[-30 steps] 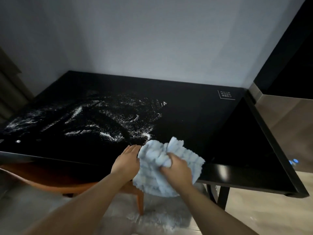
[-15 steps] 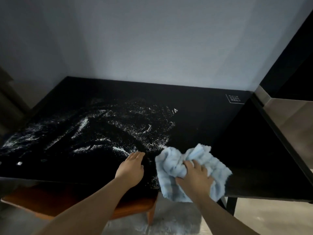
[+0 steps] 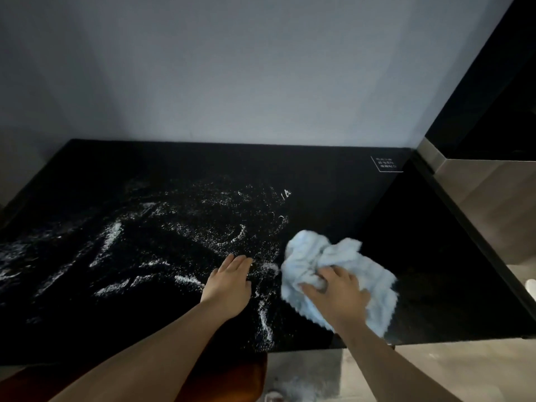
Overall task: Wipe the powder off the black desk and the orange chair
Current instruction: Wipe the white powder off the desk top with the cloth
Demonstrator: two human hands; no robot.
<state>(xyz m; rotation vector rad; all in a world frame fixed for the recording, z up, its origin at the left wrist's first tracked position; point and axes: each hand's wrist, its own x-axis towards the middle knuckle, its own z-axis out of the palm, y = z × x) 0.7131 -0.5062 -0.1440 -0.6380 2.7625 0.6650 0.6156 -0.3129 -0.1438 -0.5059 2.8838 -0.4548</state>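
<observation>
Right hand (image 3: 338, 297) clenched on crumpled pale-blue cloth (image 3: 362, 274), pressed onto black desk (image 3: 333, 181) near front right. Left hand (image 3: 229, 285) flat, fingers released, on desk just left of cloth, amid white powder (image 3: 185, 224) smeared across centre and left. Orange chair (image 3: 232, 381) partly under front edge.

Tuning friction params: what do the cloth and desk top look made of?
Cloth: pale blue, fluffy ribbed pile, probably microfibre or terry.
Desk top: black, smooth, slightly glossy with faint reflections at right; glass or laminate, cannot tell which.
</observation>
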